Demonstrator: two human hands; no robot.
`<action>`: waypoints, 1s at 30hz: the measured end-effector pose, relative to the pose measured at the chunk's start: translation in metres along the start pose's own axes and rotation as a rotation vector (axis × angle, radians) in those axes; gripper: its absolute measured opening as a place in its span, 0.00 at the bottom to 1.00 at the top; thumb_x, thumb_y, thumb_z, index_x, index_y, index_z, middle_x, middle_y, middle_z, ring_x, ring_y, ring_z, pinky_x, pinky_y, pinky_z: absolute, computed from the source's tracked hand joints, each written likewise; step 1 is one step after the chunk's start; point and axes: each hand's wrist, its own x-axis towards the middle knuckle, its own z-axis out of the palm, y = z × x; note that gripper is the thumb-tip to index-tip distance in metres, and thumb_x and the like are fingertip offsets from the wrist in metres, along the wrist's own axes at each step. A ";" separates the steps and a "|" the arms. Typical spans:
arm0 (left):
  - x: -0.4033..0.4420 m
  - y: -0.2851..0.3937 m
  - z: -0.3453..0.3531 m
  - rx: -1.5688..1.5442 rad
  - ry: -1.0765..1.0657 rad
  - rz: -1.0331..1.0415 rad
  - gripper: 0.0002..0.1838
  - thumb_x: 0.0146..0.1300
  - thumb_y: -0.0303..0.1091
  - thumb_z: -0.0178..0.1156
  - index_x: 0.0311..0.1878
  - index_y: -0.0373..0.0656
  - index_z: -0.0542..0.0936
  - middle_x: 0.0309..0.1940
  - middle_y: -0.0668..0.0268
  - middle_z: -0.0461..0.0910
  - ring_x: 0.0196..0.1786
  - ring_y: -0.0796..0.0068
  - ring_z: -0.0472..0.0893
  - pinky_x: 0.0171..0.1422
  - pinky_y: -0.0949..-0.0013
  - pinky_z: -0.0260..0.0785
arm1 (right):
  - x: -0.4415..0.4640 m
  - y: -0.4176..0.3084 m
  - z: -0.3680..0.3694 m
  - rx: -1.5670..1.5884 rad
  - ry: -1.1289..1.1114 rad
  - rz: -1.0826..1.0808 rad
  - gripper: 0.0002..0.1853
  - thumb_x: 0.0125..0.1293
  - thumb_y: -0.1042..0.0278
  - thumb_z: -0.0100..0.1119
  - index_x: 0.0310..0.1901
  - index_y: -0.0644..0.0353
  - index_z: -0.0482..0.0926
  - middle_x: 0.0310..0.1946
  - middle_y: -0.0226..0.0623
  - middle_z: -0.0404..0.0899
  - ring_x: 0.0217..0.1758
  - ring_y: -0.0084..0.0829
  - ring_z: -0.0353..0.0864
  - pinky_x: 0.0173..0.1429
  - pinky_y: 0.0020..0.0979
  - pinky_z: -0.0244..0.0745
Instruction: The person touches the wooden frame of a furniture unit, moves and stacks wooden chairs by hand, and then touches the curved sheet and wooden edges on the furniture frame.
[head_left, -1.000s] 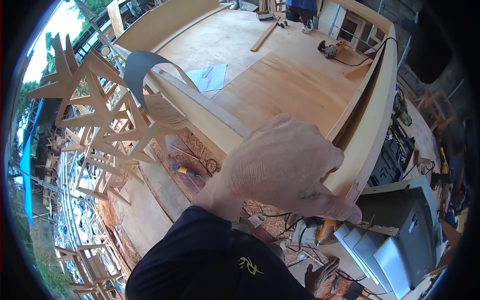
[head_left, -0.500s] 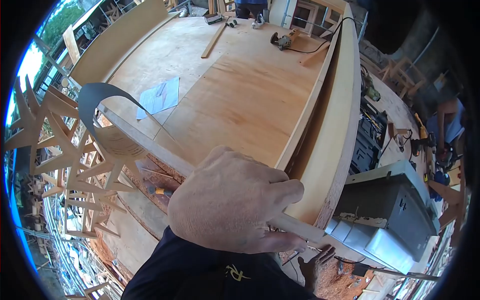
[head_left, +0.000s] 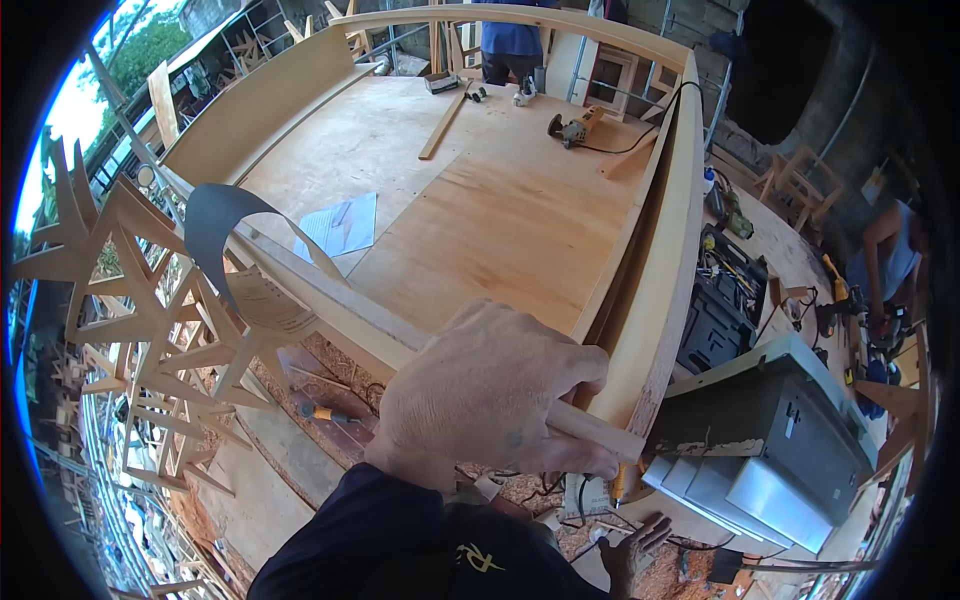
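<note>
My left hand (head_left: 490, 395) is closed around a short pale wooden stick (head_left: 600, 432), its end jutting out to the right between thumb and fingers. That hand is over the near corner of a large wooden frame (head_left: 665, 330), back of the hand up. Low in the view, my right hand (head_left: 635, 550) shows partly, fingers spread and holding nothing, above the shavings-strewn floor. A curled strip of sandpaper (head_left: 215, 225), dark on one face and printed tan on the other, hangs over the frame's left edge.
On the panel lie a paper sheet (head_left: 340, 225), a wood strip (head_left: 445, 125) and a corded power tool (head_left: 578, 130). A grey metal machine (head_left: 760, 440) stands close on the right, beside an open toolbox (head_left: 725, 300). Wooden leg frames (head_left: 150, 270) are stacked left. People work behind and right.
The view has tilted up, showing more of the frame's far side. My left hand, still gripping the stick, appears slightly further right. My right hand stays open.
</note>
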 end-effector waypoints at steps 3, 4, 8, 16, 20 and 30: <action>0.000 -0.001 0.000 -0.010 0.024 0.022 0.29 0.44 0.64 0.73 0.28 0.44 0.81 0.20 0.62 0.80 0.30 0.53 0.83 0.35 0.55 0.72 | 0.000 0.001 0.001 -0.009 -0.002 -0.007 0.72 0.40 0.61 0.76 0.76 0.69 0.29 0.77 0.68 0.27 0.79 0.71 0.22 0.79 0.65 0.29; 0.002 0.000 0.000 -0.027 0.040 0.037 0.29 0.43 0.64 0.74 0.28 0.44 0.81 0.20 0.62 0.80 0.30 0.53 0.83 0.36 0.55 0.72 | 0.000 0.001 0.000 -0.010 -0.005 -0.011 0.71 0.40 0.61 0.76 0.76 0.69 0.29 0.77 0.68 0.27 0.79 0.71 0.23 0.79 0.65 0.29; 0.000 -0.003 -0.001 -0.027 0.103 0.064 0.29 0.39 0.61 0.76 0.29 0.42 0.83 0.21 0.61 0.81 0.31 0.53 0.83 0.41 0.57 0.72 | 0.001 0.011 0.009 -0.065 -0.002 -0.012 0.77 0.39 0.46 0.80 0.77 0.67 0.28 0.78 0.66 0.24 0.79 0.70 0.23 0.79 0.65 0.30; -0.003 -0.005 0.005 -0.041 0.168 0.041 0.30 0.38 0.59 0.77 0.31 0.39 0.84 0.23 0.61 0.83 0.31 0.55 0.84 0.42 0.60 0.73 | 0.003 0.019 0.013 -0.154 -0.026 -0.059 0.76 0.41 0.45 0.79 0.77 0.66 0.29 0.77 0.68 0.25 0.79 0.71 0.25 0.80 0.63 0.29; 0.003 0.001 0.017 -0.172 0.088 0.141 0.26 0.41 0.36 0.80 0.46 0.39 0.83 0.31 0.62 0.82 0.24 0.78 0.78 0.29 0.76 0.67 | 0.001 0.009 0.003 -0.013 0.080 -0.103 0.69 0.44 0.58 0.77 0.77 0.71 0.34 0.77 0.69 0.36 0.80 0.69 0.29 0.82 0.57 0.32; 0.001 -0.003 0.068 -1.353 -0.381 1.247 0.16 0.64 0.48 0.61 0.34 0.44 0.83 0.32 0.64 0.82 0.36 0.68 0.83 0.38 0.68 0.75 | -0.114 0.000 -0.017 0.544 -0.035 0.171 0.17 0.61 0.65 0.63 0.50 0.63 0.80 0.49 0.52 0.79 0.54 0.52 0.79 0.59 0.44 0.75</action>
